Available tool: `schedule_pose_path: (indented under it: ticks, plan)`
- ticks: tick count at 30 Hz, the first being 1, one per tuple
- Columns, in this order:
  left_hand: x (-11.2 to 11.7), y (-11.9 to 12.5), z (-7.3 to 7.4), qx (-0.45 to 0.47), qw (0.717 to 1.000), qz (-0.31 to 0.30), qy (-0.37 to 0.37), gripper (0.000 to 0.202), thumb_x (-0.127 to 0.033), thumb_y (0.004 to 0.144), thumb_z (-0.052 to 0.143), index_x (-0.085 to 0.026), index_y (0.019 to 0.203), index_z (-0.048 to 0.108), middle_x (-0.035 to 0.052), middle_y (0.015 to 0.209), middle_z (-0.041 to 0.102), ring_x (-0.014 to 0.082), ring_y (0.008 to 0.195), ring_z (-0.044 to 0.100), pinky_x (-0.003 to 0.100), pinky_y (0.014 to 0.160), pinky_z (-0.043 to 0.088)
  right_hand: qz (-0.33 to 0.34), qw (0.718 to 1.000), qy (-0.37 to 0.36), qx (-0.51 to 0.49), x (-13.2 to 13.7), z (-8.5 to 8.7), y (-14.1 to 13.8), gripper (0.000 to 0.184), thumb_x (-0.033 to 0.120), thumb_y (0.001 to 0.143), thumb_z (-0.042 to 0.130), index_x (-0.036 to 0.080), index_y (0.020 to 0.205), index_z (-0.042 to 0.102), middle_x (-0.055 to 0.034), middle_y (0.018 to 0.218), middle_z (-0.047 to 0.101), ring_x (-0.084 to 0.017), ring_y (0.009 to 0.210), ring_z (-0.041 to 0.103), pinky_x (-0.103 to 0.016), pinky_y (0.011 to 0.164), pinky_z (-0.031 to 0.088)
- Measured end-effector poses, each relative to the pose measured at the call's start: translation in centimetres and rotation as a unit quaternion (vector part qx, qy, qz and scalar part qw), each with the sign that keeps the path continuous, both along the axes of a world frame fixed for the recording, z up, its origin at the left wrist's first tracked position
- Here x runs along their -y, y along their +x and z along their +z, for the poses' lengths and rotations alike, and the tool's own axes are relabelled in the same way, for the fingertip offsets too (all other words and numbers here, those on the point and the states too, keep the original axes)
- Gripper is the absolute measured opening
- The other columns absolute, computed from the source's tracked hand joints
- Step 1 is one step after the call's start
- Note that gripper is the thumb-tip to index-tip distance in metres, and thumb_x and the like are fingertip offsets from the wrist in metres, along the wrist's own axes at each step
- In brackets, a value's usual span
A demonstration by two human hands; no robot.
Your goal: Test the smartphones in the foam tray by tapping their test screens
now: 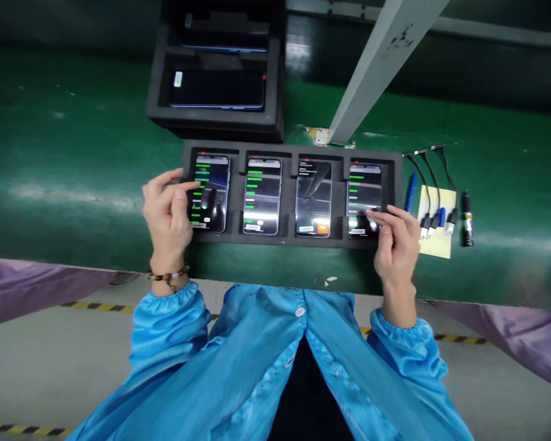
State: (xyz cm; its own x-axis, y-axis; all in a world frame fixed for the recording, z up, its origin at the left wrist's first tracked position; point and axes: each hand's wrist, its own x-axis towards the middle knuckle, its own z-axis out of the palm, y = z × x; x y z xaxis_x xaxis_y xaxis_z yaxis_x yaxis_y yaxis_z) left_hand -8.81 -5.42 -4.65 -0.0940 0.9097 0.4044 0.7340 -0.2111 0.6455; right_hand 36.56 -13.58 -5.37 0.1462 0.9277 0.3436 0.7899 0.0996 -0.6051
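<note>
Head view, two voices.

— What are the hands doing?

— Left hand (168, 211) has its fingers spread, one fingertip on the far-left phone (209, 193). Right hand (395, 236) has its fingers loosely bent and apart, tips on the far-right phone (363, 197). All four phones lie in one black tray (284, 153) on the green worktop (73, 171).

— How should they tap?

— I think softly, one finger each, right on the buttons, so the phones stay put in the tray.

— What can't you see?

— The screen words are too small. The right hand hides that phone's near end. The far box (215, 116) is cut off.
</note>
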Motion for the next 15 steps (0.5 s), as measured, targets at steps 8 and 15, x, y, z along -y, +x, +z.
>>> schedule_pose_path:
  ticks: [8, 15]
  plan:
    - [0.0, 0.0, 0.0, -0.012, 0.998, 0.034, -0.051, 0.048, -0.057, 0.115, 0.045, -0.029, 0.117, 0.084, 0.0063, 0.146, 0.073, 0.0271, 0.141, 0.065, 0.06, 0.125, 0.047, 0.005, 1.0, 0.015, -0.011, -1.2, 0.1, 1.4, 0.04, 0.036, 0.115, 0.047, 0.026, 0.136, 0.079, -0.0101, 0.132, 0.081, -0.035, 0.141, 0.066, -0.066, 0.121, 0.051]
    - [-0.4, -0.4, -0.3, 0.018, 0.999, 0.028, -0.042, 0.04, -0.055, 0.115, 0.052, -0.032, 0.119, 0.084, 0.0049, 0.144, 0.073, 0.0247, 0.141, 0.067, 0.056, 0.125, 0.049, 0.02, 0.999, 0.025, -0.025, -2.0, -0.5, 1.4, 0.041, 0.04, 0.114, 0.049, 0.025, 0.143, 0.074, -0.0115, 0.141, 0.077, -0.035, 0.145, 0.063, -0.067, 0.124, 0.049]
